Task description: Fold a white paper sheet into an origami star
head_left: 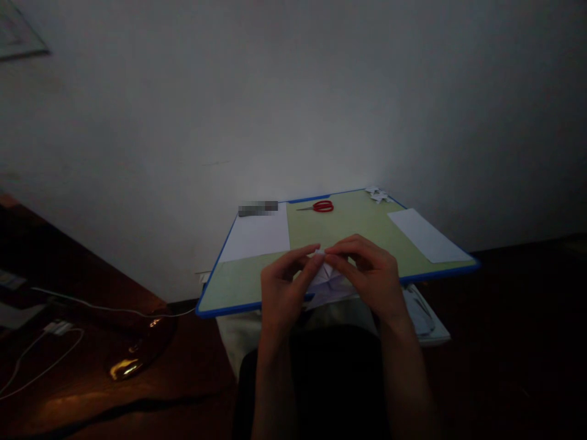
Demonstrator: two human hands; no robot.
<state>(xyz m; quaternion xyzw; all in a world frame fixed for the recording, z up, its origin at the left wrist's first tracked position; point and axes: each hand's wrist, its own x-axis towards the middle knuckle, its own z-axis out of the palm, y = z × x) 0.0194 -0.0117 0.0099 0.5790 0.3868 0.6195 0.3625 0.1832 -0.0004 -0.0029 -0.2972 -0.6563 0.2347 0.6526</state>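
Grip, head view: left hand [287,284] and right hand [369,272] pinch the top of a creased white folded paper [327,275].
Folded paper: at the near edge of the pale green, blue-rimmed tabletop [348,221]; its lower part is too dim to read well.
Far edge: red-handled metal scissors [323,206].
Left side: flat white paper sheet [259,235].
Right side: second white paper sheet [426,236].
Far right corner: small white paper pieces [378,195].

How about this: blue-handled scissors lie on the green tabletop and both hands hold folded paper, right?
Not quite: in the head view, the scissors have red handles, not blue. They do lie on the green tabletop, and the left hand and right hand hold folded paper.
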